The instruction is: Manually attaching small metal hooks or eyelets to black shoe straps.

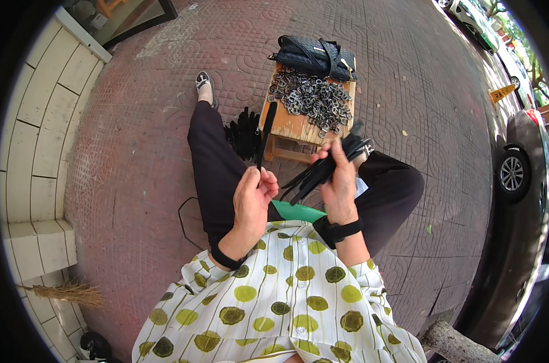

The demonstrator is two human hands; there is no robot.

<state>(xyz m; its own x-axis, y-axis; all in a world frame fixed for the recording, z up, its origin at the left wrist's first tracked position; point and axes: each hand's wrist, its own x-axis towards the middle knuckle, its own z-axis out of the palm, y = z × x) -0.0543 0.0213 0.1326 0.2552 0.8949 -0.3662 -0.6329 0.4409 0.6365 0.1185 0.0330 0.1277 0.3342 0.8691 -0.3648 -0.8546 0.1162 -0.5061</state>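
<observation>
Pinched upright in my left hand (254,196) is a single flat black strap (266,134), its upper end reaching over the near left edge of the wooden stool (286,124). My right hand (338,181) is closed round a bundle of similar black straps (315,178), which fan out toward the left and blur at the top. On the stool beyond lies a heap of small dark metal buckles (310,97). Another pile of black straps (244,133) sits on the ground left of the stool, near my left hand. Green material (298,212) shows between my legs.
A black quilted handbag (315,55) rests at the stool's far end. Patterned reddish paving surrounds me. A tiled wall (35,151) with a straw broom (71,293) stands at left; a parked car (519,181) and a yellow sign (502,93) are at right.
</observation>
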